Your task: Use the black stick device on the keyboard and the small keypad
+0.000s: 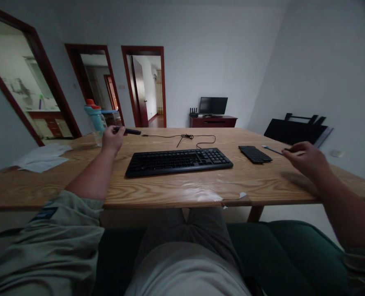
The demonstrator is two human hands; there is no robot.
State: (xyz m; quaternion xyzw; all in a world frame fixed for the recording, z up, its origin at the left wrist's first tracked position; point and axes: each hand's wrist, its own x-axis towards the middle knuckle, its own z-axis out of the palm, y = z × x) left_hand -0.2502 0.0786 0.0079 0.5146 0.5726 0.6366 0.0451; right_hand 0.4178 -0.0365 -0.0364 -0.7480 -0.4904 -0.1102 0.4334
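Observation:
A black keyboard (179, 161) lies flat on the wooden table in front of me, its cable (170, 136) loosely bundled behind it. Past its left end, my left hand (112, 139) is closed around a slim black stick with a pale tip (132, 131); its exact kind is unclear. The tip points right, close to the cable's end. Over the table's right side, my right hand (306, 158) pinches a thin blue stick with a pale tip (273, 151), pointing left. Below that tip is a flat, ragged-edged patch of black keycaps (255, 154), apart from the keyboard.
A blue bottle with a red cap (96, 121) stands behind my left hand. White tissues (43, 156) lie at the table's left. The front edge of the table (170, 201) has torn tape and a small white scrap (242, 195). A monitor (213, 106) stands on a far cabinet.

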